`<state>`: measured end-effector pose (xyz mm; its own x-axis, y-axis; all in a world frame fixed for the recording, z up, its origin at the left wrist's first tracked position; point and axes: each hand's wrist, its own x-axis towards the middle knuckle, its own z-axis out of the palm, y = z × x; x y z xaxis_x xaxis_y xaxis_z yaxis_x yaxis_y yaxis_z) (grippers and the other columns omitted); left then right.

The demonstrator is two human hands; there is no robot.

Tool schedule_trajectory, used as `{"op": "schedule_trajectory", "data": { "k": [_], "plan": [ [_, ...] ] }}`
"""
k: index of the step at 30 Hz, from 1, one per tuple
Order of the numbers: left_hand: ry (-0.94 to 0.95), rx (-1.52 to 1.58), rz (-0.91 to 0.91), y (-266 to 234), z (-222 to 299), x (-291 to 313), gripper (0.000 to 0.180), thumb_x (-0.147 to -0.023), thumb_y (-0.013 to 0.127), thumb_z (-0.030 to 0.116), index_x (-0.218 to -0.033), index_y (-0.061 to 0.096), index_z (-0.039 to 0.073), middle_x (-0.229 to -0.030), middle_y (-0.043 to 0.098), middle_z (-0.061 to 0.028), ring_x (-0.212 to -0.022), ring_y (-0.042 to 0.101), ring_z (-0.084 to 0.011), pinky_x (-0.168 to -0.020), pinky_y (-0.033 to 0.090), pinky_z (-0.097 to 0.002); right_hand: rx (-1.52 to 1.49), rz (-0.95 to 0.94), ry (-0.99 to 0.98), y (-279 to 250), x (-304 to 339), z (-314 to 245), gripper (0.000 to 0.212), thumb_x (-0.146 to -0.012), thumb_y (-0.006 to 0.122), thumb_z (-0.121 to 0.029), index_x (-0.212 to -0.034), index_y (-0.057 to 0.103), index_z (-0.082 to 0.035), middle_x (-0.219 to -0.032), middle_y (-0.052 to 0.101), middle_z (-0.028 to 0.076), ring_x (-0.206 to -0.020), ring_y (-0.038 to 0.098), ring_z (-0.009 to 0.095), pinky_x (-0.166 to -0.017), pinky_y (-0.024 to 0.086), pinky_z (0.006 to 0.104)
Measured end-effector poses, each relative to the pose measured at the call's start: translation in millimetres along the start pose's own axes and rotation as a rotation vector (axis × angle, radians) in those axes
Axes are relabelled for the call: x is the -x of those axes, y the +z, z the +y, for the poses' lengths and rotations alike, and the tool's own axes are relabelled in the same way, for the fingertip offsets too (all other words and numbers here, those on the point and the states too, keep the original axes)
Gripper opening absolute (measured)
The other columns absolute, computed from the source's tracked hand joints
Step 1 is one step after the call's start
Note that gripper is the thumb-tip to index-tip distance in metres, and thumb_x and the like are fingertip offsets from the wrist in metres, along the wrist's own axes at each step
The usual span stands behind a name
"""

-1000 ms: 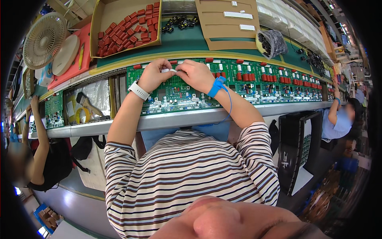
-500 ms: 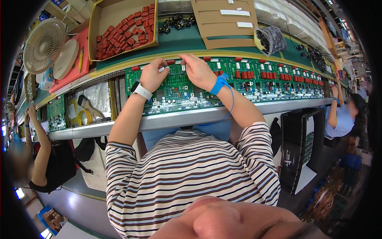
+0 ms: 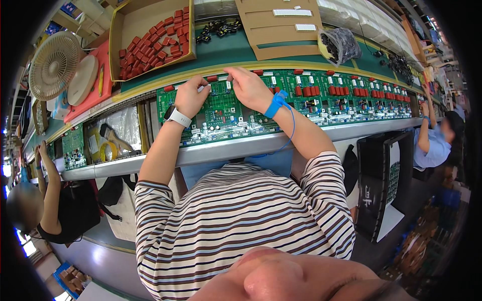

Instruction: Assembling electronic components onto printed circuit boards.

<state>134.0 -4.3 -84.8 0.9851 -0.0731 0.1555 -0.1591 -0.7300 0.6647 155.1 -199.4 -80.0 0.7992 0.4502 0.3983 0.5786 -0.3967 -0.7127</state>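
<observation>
Since they parted, left hand (image 3: 192,98) and right hand (image 3: 249,91): apart above board (image 3: 213,109), joint handling apparently over.
Left grip curled, contents unclear; right grip loosely open, seemingly empty. Board: worktop's (image 3: 218,54) near side.

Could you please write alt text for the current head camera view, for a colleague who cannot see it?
A person's left hand and right hand are over a row of green circuit boards bearing red components. Beyond them sits an open box of loose red parts, with a pale fan further left.
</observation>
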Motion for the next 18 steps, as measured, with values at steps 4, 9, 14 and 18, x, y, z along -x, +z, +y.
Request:
{"op": "schedule_trajectory", "data": {
  "k": [4,9,14,18],
  "plan": [
    [0.0,-0.047,-0.011,-0.4,1.3,-0.7,0.018,-0.077,0.062,0.017,-0.087,0.062,0.002,-0.08,0.064,-0.0139,-0.072,0.063,-0.026,-0.067,0.049,-0.0322,0.007,0.001,-0.002,0.9,0.5,3.3,0.03,-0.081,0.044,0.002,-0.111,0.051,0.002,-0.091,0.057,0.015,-0.084,0.057,0.032,-0.074,0.045,0.0375],
    [-0.005,-0.073,-0.012,0.8,2.4,-2.0,0.018,-0.077,0.062,0.018,-0.087,0.063,0.002,-0.08,0.064,-0.0142,-0.073,0.062,-0.0267,-0.068,0.049,-0.0332,-0.001,0.012,-0.013,1.6,0.1,3.8,0.03,-0.081,0.044,0.002,-0.11,0.051,0.002,-0.091,0.058,0.016,-0.084,0.057,0.032,-0.073,0.046,0.0375],
    [0.059,-0.163,0.003,4.4,2.5,-2.9,0.018,-0.077,0.061,0.018,-0.086,0.062,0.002,-0.082,0.064,-0.0157,-0.075,0.062,-0.0306,-0.067,0.049,-0.0364,-0.021,-0.014,0.038,3.4,-0.6,2.8,0.03,-0.081,0.047,0.0,-0.111,0.051,0.001,-0.091,0.06,0.015,-0.081,0.059,0.032,-0.071,0.047,0.0378],
    [0.137,-0.306,0.0,10.1,15.6,-0.2,0.019,-0.077,0.061,0.019,-0.084,0.062,0.002,-0.081,0.063,-0.0162,-0.076,0.06,-0.0331,-0.068,0.048,-0.0395,0.027,0.033,0.047,2.9,-1.2,-2.9,0.029,-0.082,0.055,-0.008,-0.11,0.054,0.0,-0.085,0.064,0.013,-0.074,0.062,0.028,-0.066,0.048,0.0345]
  ]
}}
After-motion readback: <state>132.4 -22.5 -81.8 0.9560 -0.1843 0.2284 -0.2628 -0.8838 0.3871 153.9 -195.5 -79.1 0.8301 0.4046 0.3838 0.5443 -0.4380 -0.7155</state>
